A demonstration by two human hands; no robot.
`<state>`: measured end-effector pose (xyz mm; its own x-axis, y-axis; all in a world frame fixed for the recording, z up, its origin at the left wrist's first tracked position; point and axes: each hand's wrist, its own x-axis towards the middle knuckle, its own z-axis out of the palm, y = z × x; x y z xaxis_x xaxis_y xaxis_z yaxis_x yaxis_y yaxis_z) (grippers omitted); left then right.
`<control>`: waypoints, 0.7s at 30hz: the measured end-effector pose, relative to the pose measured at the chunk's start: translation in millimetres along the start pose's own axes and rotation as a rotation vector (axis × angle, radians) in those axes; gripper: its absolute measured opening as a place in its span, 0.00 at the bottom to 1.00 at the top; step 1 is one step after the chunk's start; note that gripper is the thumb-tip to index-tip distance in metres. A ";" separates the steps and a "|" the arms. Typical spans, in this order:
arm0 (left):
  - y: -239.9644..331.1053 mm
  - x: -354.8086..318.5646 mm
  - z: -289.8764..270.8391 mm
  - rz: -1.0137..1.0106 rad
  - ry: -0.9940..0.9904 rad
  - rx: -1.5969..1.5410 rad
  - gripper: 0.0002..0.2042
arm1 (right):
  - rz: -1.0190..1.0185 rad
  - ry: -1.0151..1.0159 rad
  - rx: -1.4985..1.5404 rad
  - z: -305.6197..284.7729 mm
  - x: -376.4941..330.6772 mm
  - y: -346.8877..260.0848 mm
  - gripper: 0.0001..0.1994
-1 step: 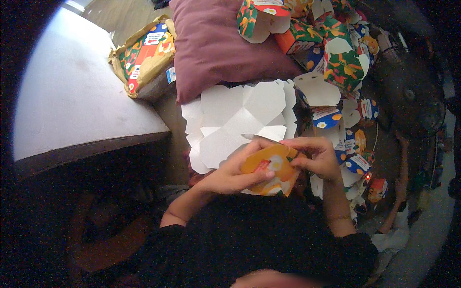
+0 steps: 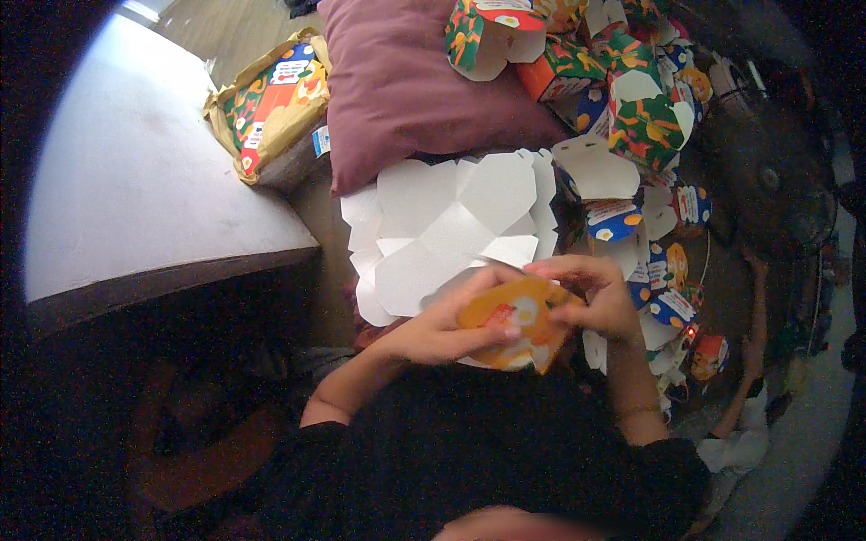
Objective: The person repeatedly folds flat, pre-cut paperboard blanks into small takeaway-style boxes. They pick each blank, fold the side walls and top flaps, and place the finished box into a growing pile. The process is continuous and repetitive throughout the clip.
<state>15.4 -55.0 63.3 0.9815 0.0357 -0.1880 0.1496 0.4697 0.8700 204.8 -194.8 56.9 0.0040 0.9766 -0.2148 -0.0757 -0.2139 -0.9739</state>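
In front of my chest I hold an orange food carton with a printed egg picture, partly folded and a little blurred. My left hand grips its left side, the thumb lying across the printed face. At the right edge, the bent fingers and thumb of my right hand close on a flap; the exact fold is hidden behind them. Just beyond my hands lie flat, unfolded carton blanks, white side up, overlapping in a stack.
A mauve cushion lies beyond the blanks. Folded cartons in green, blue and orange pile up on the right, near a dark fan. An open brown-paper pack of printed cartons sits left, by a white slab. Another person's arm shows far right.
The orange carton has tilted and shifted slightly to the right in my hands. My right fingers have moved a little at its edge, and the white flap behind it has dropped lower.
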 end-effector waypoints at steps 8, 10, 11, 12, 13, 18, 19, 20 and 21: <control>7.8 19.3 4.8 0.402 0.035 0.464 0.22 | -0.085 0.101 -0.224 -42.6 -70.9 -51.1 0.46; 6.2 15.2 -12.5 0.504 0.203 0.598 0.21 | -0.090 0.366 -0.902 -52.3 -109.6 -79.8 0.47; 2.4 14.6 -22.9 0.455 0.371 0.671 0.20 | 0.027 0.476 -1.033 -50.3 -123.7 -85.1 0.44; -2.9 14.5 -33.7 0.403 0.550 0.750 0.20 | 0.058 0.587 -1.143 -47.8 -135.1 -89.0 0.41; -8.8 13.1 -45.8 0.307 0.679 0.822 0.20 | 0.121 0.702 -1.281 -45.2 -139.7 -89.1 0.38; -39.0 -3.2 -91.8 -0.274 1.010 1.342 0.25 | 0.169 0.752 -0.639 -37.4 -57.2 -27.4 0.21; -44.0 -4.9 -97.9 -0.390 0.984 1.284 0.27 | 0.237 0.715 -0.538 -32.7 -29.6 -6.8 0.20; -48.4 -6.8 -102.6 -0.521 0.955 1.214 0.28 | 0.287 0.632 -0.489 -25.5 -5.3 13.9 0.24; -52.2 -7.2 -106.6 -0.522 0.943 1.180 0.29 | 0.344 0.601 -0.637 -13.7 17.5 35.2 0.25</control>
<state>-12.1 14.2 -29.3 0.4409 0.8148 -0.3765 0.8736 -0.2934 0.3881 215.9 -185.5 17.8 0.6102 0.7217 -0.3267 0.3905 -0.6328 -0.6686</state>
